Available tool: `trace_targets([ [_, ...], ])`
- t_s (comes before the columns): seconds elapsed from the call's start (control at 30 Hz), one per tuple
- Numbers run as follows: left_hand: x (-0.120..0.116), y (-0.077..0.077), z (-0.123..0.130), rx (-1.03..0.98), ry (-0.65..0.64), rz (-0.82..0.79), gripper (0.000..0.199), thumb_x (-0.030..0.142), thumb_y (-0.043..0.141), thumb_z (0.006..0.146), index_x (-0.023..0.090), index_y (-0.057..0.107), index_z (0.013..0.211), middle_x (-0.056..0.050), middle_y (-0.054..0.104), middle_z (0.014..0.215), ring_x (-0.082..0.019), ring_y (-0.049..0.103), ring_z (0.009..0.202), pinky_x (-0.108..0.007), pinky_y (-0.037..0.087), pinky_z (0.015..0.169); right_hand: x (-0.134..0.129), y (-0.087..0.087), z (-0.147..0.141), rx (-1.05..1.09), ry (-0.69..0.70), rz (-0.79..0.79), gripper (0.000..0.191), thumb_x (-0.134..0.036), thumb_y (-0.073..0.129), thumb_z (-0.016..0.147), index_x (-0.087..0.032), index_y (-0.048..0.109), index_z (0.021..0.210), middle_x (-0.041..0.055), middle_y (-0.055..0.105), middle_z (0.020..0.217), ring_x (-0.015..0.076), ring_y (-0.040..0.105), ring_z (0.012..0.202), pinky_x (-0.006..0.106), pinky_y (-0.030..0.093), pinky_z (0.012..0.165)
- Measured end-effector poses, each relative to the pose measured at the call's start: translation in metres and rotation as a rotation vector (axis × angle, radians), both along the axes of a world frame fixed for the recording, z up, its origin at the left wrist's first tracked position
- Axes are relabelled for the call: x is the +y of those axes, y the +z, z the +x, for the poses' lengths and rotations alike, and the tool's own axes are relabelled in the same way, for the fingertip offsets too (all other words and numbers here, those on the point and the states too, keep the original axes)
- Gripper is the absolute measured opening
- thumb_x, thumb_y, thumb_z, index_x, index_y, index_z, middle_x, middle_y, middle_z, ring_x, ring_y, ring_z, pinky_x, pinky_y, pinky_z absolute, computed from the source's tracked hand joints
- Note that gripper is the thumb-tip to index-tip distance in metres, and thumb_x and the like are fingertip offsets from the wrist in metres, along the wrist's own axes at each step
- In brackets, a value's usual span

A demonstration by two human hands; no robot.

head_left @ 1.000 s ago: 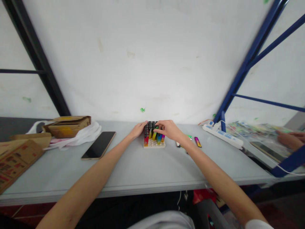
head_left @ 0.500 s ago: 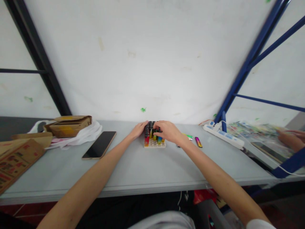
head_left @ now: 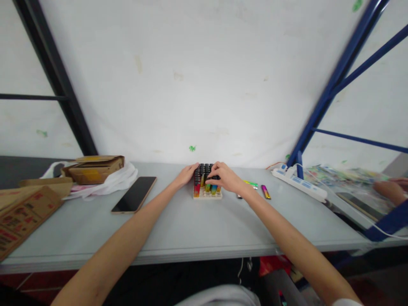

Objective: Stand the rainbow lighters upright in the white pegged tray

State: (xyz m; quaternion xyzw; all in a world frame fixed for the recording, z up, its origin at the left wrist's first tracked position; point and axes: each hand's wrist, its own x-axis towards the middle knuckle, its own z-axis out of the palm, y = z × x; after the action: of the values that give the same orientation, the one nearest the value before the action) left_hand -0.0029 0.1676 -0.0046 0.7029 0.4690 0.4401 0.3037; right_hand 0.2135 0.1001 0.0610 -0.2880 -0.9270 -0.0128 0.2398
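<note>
Black-topped lighters [head_left: 197, 187] with rainbow-coloured bodies stand upright in rows in a white tray [head_left: 200, 196] on the desk. Along the left side of the rows lies my left hand [head_left: 188, 174], its fingers stretched out against the lighters. My right hand [head_left: 224, 176] is over the right part of the tray, thumb and forefinger pinched on the top of a lighter [head_left: 208, 185] that stands among the others. My right fingers hide part of the back right rows. Some holes at the tray's front hold no lighter.
Right of the tray lie loose lighters, one pink and yellow [head_left: 265, 191], another green [head_left: 251, 184]. A power strip [head_left: 299, 185] sits farther right, beside a blue frame post. At left are a phone [head_left: 135, 195], cardboard boxes [head_left: 97, 171] and a white bag [head_left: 123, 177]. Another person's hand [head_left: 390, 190] shows at far right.
My right hand's fingers have shifted slightly and now show a clearer pinch over the lighters. My left hand stays against the rows. The whole view has shifted slightly.
</note>
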Motion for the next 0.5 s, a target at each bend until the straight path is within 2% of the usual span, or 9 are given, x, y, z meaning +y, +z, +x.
trace_targets([
  [0.17, -0.002, 0.002, 0.0, -0.009, -0.023, -0.016, 0.066, 0.066, 0.036, 0.083, 0.013, 0.072, 0.099, -0.008, 0.074, 0.104, -0.03, 0.061, 0.107, -0.038, 0.038, 0.101, -0.005, 0.008, 0.004, 0.087, 0.017, 0.007, 0.028, -0.042, 0.063, 0.086, -0.02, 0.071, 0.101, 0.0082, 0.056, 0.096, 0.0193, 0.053, 0.095, 0.034, 0.042, 0.088],
  [0.27, -0.002, 0.002, 0.0, -0.042, -0.024, -0.036, 0.066, 0.067, 0.039, 0.082, 0.013, 0.072, 0.103, -0.008, 0.073, 0.109, -0.03, 0.059, 0.111, -0.039, 0.036, 0.104, -0.009, 0.021, 0.025, 0.207, -0.012, -0.033, 0.026, -0.039, 0.057, 0.09, -0.02, 0.07, 0.102, 0.0072, 0.06, 0.096, 0.0164, 0.057, 0.087, 0.03, 0.045, 0.083],
  [0.4, 0.001, -0.001, -0.001, -0.076, -0.024, -0.05, 0.066, 0.068, 0.043, 0.08, 0.013, 0.072, 0.103, -0.009, 0.072, 0.111, -0.031, 0.058, 0.114, -0.038, 0.034, 0.106, -0.014, 0.03, 0.085, 0.244, -0.216, -0.037, 0.027, -0.039, 0.053, 0.092, -0.02, 0.069, 0.101, 0.0055, 0.067, 0.089, 0.016, 0.061, 0.078, 0.029, 0.046, 0.076],
  [0.5, 0.003, -0.001, -0.002, -0.105, -0.005, -0.077, 0.066, 0.07, 0.047, 0.077, 0.014, 0.074, 0.1, -0.009, 0.073, 0.107, -0.031, 0.059, 0.113, -0.037, 0.035, 0.105, -0.018, 0.02, 0.141, 0.171, -0.446, -0.074, 0.025, -0.036, 0.054, 0.09, -0.019, 0.067, 0.104, 0.0051, 0.07, 0.084, 0.0171, 0.063, 0.073, 0.029, 0.046, 0.072],
])
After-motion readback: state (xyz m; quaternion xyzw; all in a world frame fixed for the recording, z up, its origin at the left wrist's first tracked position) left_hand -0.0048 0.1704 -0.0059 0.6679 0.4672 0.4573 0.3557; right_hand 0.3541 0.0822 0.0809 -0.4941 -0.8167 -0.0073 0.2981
